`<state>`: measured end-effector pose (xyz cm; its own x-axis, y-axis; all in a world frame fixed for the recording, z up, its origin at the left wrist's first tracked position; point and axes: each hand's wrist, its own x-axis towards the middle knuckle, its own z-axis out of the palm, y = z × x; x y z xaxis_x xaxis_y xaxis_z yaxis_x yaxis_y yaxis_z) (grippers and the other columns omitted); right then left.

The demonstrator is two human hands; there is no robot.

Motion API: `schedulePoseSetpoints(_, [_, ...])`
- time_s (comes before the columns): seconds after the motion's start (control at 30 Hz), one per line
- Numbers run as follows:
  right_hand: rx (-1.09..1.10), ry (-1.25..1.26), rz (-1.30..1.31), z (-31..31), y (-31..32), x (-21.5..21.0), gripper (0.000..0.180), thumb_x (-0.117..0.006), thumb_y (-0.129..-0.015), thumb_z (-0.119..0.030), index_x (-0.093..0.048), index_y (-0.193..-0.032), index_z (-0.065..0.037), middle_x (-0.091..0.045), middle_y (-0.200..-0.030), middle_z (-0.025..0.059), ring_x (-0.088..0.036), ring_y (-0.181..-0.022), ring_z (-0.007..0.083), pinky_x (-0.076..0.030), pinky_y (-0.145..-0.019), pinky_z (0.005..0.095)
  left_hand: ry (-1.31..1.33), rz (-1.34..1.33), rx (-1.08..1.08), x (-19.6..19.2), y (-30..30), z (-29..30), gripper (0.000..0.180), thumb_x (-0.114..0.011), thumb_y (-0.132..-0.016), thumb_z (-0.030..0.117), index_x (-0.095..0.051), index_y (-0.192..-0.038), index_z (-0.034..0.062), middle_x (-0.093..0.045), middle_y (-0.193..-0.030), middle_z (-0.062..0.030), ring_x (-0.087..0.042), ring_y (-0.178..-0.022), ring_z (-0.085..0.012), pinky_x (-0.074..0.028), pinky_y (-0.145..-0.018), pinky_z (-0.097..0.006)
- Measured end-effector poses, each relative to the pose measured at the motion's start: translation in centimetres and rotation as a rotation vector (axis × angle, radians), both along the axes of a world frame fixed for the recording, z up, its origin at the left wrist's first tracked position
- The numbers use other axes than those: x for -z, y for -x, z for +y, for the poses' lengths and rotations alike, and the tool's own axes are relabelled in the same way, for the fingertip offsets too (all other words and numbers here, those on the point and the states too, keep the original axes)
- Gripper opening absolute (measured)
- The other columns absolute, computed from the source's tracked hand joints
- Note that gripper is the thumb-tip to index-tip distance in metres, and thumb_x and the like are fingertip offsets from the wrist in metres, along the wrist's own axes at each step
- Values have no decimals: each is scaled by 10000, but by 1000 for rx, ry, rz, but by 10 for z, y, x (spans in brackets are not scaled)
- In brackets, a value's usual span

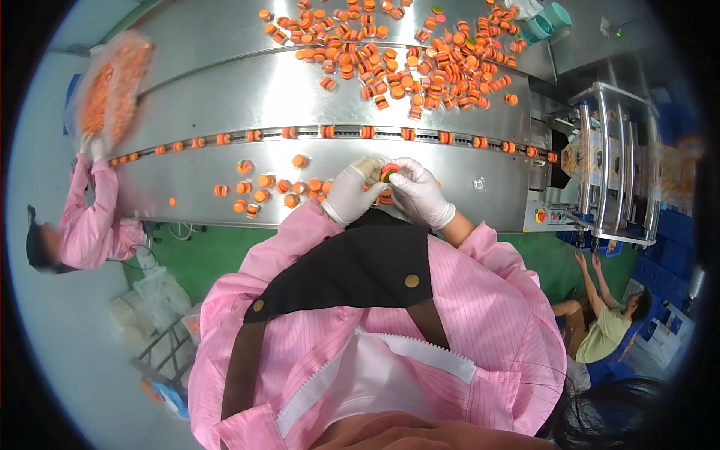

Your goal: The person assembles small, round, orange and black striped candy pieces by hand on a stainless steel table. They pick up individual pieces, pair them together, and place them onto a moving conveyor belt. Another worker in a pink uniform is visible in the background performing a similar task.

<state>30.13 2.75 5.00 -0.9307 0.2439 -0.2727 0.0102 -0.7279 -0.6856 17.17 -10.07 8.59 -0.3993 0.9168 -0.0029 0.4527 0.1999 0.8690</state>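
Observation:
Both my hands wear white gloves and meet over the near edge of a steel table (pixel 225 90). My right hand (pixel 417 192) pinches a small round orange candy with a green and red layer (pixel 388 173). My left hand (pixel 352 191) touches the same piece from the left, fingers curled. A few more orange pieces (pixel 384 198) lie just under my hands. Several loose orange pieces (pixel 266 187) lie to the left on the table. A single-file row of orange pieces (pixel 367 133) runs along a slot across the table.
A big heap of orange pieces (pixel 420 56) covers the far side. At left a person in pink (pixel 94 217) lifts a clear bag of orange pieces (pixel 112 82). A packing machine (pixel 611 172) stands at right, with another person (pixel 604 326) crouched below it. Teal cups (pixel 551 21) sit far right.

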Motion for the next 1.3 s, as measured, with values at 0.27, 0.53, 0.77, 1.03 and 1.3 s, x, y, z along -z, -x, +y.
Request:
schedulePoseSetpoints(0.27, [34, -161, 0, -6, 0, -3, 207, -578, -893, -36, -509, -1087, -40, -598, -1050, 83, -591, -936, 152, -500, -808, 293, 23, -691, -188, -3, -2, -4, 208, -659, -842, 51, -530, -994, -11, -587, -915, -54, -583, -851, -98, -488, -731, -234])
schedulePoseSetpoints(0.53, [66, -1, -135, -7, -1, -11, 142, -549, -919, -73, -513, -1047, -21, -604, -980, 62, -608, -886, 140, -517, -810, 278, -44, -855, -151, 13, 6, -7, 136, -625, -876, 90, -539, -939, 6, -606, -834, -47, -589, -733, -93, -487, -668, -220])
schedulePoseSetpoints(0.77, [99, -73, -184, -8, 2, -17, 107, -548, -922, -76, -520, -1010, -22, -604, -960, 70, -611, -874, 130, -513, -799, 262, 2, -966, -103, 10, 7, -10, 104, -619, -879, 95, -543, -915, 34, -567, -875, -11, -535, -810, -70, -442, -739, -218])
schedulePoseSetpoints(1.03, [116, -72, -222, -10, 4, -23, 93, -567, -901, -61, -513, -972, -34, -607, -955, 80, -613, -850, 131, -515, -729, 262, -54, -807, -188, 15, 5, -13, 130, -629, -861, 70, -505, -875, 37, -530, -817, 2, -520, -768, -71, -445, -708, -222])
schedulePoseSetpoints(1.3, [40, -244, -199, -10, 5, -13, 151, -560, -884, -18, -494, -1019, -15, -610, -945, 96, -624, -847, 171, -523, -794, 282, -92, -808, -219, 3, 0, -9, 181, -660, -832, 51, -499, -914, 35, -528, -869, -13, -533, -792, -76, -463, -728, -228])
